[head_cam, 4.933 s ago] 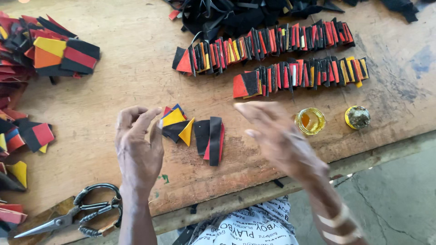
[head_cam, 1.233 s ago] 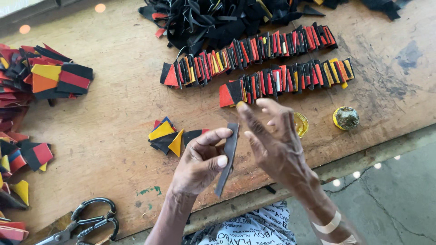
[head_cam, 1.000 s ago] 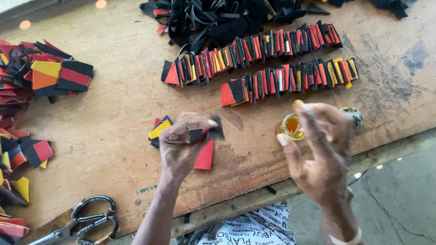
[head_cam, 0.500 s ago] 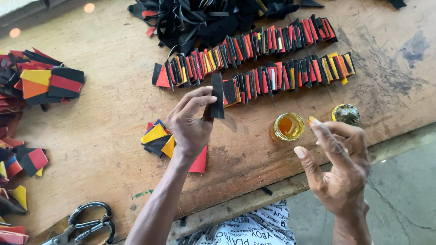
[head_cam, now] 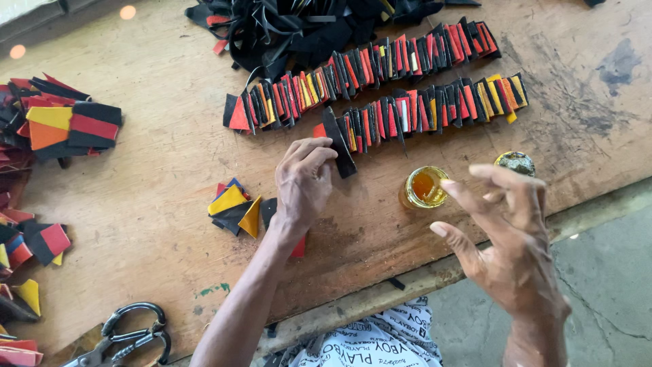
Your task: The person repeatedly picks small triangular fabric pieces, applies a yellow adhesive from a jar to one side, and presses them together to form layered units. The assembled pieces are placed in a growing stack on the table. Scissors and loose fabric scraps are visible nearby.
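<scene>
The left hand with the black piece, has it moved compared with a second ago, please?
Yes. The left hand has carried the black piece away from the small pile up to the near row of pieces.

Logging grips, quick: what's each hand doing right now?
Left hand: pinching a black strip at the lower row's end.
Right hand: open, holding nothing, beside the small jar.

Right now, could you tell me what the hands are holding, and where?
The left hand pinches a black strip near its lower end, at the row's left end. The right hand holds nothing.
</scene>
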